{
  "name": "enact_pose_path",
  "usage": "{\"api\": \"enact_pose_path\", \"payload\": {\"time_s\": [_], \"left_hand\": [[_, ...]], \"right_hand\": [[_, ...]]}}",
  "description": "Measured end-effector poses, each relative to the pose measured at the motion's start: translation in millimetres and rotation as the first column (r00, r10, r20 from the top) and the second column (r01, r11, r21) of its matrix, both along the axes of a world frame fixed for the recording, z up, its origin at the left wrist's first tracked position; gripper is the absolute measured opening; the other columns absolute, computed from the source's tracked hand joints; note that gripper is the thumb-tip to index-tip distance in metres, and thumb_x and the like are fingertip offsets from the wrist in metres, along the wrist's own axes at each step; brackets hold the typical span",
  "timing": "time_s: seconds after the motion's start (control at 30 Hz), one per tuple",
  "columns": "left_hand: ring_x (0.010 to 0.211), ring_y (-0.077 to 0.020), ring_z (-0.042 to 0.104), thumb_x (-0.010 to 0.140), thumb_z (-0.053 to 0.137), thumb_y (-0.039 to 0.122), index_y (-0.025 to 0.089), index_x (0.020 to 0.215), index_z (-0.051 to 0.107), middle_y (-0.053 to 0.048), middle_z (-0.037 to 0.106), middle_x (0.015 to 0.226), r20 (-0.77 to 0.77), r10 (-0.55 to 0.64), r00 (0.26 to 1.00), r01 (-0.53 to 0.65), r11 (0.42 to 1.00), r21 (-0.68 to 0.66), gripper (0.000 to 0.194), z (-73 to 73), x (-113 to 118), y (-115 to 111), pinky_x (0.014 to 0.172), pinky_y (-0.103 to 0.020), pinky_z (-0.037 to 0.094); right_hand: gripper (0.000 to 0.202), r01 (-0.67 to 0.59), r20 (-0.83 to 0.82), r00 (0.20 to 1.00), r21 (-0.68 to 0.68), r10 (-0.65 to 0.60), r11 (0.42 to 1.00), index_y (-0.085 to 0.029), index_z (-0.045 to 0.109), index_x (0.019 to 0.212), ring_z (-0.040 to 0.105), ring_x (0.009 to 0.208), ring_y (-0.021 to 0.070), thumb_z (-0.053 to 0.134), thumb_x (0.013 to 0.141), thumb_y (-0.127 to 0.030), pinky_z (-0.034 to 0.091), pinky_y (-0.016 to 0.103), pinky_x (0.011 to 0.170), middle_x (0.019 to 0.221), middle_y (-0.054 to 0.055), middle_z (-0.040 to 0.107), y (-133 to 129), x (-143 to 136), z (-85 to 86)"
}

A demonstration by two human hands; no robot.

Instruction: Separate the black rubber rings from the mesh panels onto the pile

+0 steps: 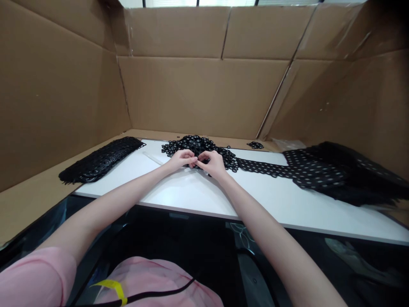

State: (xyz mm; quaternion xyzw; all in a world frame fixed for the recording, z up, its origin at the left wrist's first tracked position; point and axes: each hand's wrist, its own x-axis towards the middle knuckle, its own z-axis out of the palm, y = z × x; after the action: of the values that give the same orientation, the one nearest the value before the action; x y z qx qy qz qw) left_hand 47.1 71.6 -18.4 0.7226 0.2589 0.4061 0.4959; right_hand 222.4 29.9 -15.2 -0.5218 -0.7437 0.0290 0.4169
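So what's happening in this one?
A person's left hand and right hand meet at the fingertips before a loose pile of small black rings on a white tabletop. Anything between them is too small to tell. A black, hole-patterned strip lies right; a long black bundle, left.

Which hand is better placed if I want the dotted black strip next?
Right, I'd judge: the right hand is nearer the dotted black strip, which extends rightward from the pile of black rings. The left hand is farther off, on the right hand's other side.
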Motion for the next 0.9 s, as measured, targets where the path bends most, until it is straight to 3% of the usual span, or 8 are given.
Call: {"api": "enact_pose_path", "payload": {"time_s": [0.4,0.5,0.67,0.9], "left_hand": [[0.059,-0.0120,0.063,0.079,0.065,0.041,0.014,0.076,0.050,-0.002,0.066,0.063,-0.037,0.019,0.999,-0.014,0.992,0.129,0.031,-4.0,-0.8,2.8,0.063,-0.023,0.048],[0.060,-0.0125,0.064,0.079,0.064,0.041,0.013,0.077,0.052,-0.003,0.066,0.064,-0.062,0.009,0.998,0.000,0.991,0.137,0.030,-1.7,-2.4,0.5,0.064,-0.024,0.049],[0.062,-0.0124,0.065,0.077,0.067,0.038,0.012,0.077,0.055,-0.004,0.067,0.066,-0.080,0.001,0.997,0.008,0.993,0.115,0.029,1.2,-3.7,-1.5,0.065,-0.024,0.050],[0.064,-0.0140,0.067,0.074,0.068,0.031,0.011,0.082,0.060,-0.004,0.069,0.067,-0.118,0.012,0.993,0.003,0.991,0.131,0.023,0.3,-5.0,-0.7,0.067,-0.025,0.052]], "right_hand": [[0.021,-0.045,0.014,0.999,-0.032,0.046,0.998,-0.022,0.068,0.073,0.058,0.081,0.0209,0.065,0.077,-0.042,0.041,0.035,0.078,0.080,0.003,0.073,-2.5,1.1,3.2],[0.023,-0.088,0.001,0.996,-0.034,0.089,0.995,-0.022,0.069,0.071,0.058,0.080,0.0207,0.060,0.080,-0.041,0.042,0.033,0.075,0.078,0.003,0.073,-5.9,1.2,5.5],[0.011,-0.103,0.000,0.995,-0.014,0.103,0.995,-0.022,0.069,0.072,0.059,0.081,0.0211,0.066,0.072,-0.033,0.043,0.033,0.077,0.077,0.001,0.074,-4.4,5.4,4.6],[0.013,-0.064,0.076,0.995,0.030,0.062,0.997,-0.022,0.068,0.073,0.059,0.082,0.0215,0.066,0.074,-0.034,0.041,0.035,0.079,0.076,0.002,0.073,-0.7,8.2,1.5]]}}
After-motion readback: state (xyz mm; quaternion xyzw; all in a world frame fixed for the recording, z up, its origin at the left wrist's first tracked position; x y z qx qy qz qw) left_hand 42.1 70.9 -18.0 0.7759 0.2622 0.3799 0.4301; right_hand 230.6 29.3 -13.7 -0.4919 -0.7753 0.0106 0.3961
